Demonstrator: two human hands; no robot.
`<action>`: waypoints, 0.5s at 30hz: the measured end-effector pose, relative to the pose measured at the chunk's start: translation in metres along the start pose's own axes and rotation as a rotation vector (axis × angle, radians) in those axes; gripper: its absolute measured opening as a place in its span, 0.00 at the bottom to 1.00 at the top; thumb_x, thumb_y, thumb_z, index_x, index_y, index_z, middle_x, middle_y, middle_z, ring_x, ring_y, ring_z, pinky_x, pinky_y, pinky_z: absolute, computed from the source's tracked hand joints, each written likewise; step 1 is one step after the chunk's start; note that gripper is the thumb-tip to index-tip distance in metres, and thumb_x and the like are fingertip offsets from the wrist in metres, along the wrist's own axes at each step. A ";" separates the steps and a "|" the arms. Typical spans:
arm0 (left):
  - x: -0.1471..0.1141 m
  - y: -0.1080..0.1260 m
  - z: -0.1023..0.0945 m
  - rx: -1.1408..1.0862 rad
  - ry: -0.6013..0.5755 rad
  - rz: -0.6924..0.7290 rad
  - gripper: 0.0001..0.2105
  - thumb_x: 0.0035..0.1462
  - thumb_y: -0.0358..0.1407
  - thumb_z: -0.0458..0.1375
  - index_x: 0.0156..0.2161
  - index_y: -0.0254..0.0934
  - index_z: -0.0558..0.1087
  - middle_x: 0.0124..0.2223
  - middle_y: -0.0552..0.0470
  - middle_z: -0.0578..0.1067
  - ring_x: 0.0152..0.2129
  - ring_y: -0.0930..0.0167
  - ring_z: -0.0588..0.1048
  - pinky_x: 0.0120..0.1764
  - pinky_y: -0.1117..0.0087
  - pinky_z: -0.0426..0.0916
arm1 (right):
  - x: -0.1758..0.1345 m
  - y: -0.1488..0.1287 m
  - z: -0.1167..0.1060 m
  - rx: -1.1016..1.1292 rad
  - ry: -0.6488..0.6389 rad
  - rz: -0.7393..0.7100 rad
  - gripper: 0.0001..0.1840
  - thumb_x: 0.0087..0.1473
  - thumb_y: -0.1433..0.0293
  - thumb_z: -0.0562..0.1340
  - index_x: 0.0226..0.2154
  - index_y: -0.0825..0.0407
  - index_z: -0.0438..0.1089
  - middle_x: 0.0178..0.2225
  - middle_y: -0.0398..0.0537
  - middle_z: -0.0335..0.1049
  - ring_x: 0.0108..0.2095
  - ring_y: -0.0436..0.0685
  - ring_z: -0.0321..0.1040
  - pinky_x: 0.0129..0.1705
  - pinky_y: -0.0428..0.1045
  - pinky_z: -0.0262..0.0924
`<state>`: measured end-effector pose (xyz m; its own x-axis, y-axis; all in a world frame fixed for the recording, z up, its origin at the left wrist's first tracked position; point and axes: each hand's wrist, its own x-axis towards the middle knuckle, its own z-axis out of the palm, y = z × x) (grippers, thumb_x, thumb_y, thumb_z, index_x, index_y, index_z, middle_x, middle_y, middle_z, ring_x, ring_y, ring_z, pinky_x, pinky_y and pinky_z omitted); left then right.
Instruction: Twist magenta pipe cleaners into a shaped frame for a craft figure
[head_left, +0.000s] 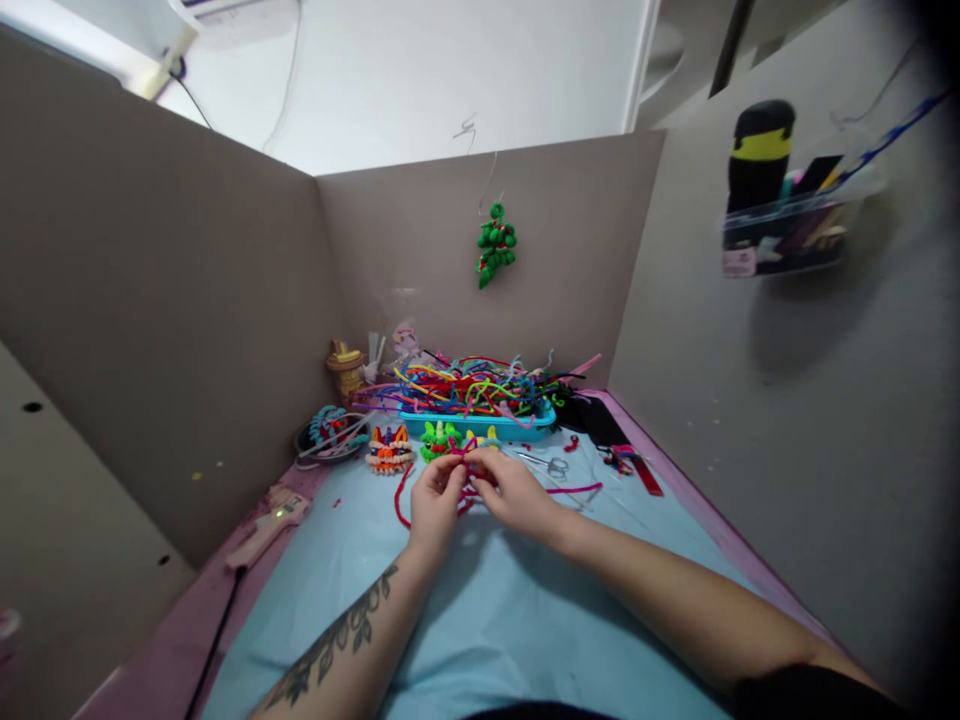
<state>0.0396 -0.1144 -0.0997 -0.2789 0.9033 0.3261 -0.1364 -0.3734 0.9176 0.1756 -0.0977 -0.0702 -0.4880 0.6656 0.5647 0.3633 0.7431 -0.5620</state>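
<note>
My left hand (435, 500) and my right hand (517, 493) meet above the blue cloth, fingertips pinched together. Between them is a magenta pipe cleaner (466, 447), bent into several points that stick up over the fingers. A magenta length (577, 490) reaches out to the right beyond my right hand; whether it is the same piece is hidden. A red pipe cleaner (400, 505) curves out around the left of my left hand and passes beneath both hands. Just behind the fingers stand an orange fuzzy figure (388, 452), a green one (438, 441) and a partly covered yellow one (484, 438).
A blue tray (480, 427) heaped with coloured pipe cleaners stands at the back. Scissors (556, 466) and a black phone (598, 420) lie right. Left are a dark bowl (304, 448) and a glue gun (270, 528). A green ornament (496, 248) hangs on the back panel.
</note>
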 end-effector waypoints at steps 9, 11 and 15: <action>0.001 -0.005 0.001 -0.068 0.079 -0.077 0.14 0.42 0.36 0.63 0.37 0.33 0.72 0.35 0.47 0.77 0.32 0.70 0.74 0.39 0.68 0.68 | 0.000 0.002 -0.003 -0.095 -0.001 -0.043 0.15 0.52 0.79 0.52 0.42 0.52 0.66 0.38 0.52 0.69 0.40 0.56 0.65 0.43 0.51 0.59; 0.001 -0.004 0.001 -0.071 0.075 -0.079 0.14 0.42 0.36 0.63 0.37 0.33 0.72 0.35 0.47 0.77 0.33 0.70 0.75 0.39 0.68 0.68 | 0.000 0.002 -0.004 -0.115 -0.001 -0.037 0.13 0.53 0.78 0.53 0.39 0.53 0.67 0.36 0.52 0.69 0.39 0.56 0.64 0.42 0.51 0.59; 0.000 -0.002 0.001 -0.055 0.065 -0.078 0.14 0.42 0.36 0.63 0.37 0.34 0.72 0.35 0.48 0.77 0.33 0.70 0.75 0.39 0.68 0.67 | 0.000 0.004 -0.003 -0.149 0.002 -0.031 0.08 0.54 0.75 0.55 0.37 0.52 0.67 0.34 0.50 0.68 0.37 0.55 0.64 0.40 0.49 0.59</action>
<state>0.0410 -0.1132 -0.1016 -0.3266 0.9149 0.2371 -0.2118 -0.3153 0.9250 0.1797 -0.0948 -0.0706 -0.4991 0.6425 0.5815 0.4623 0.7650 -0.4484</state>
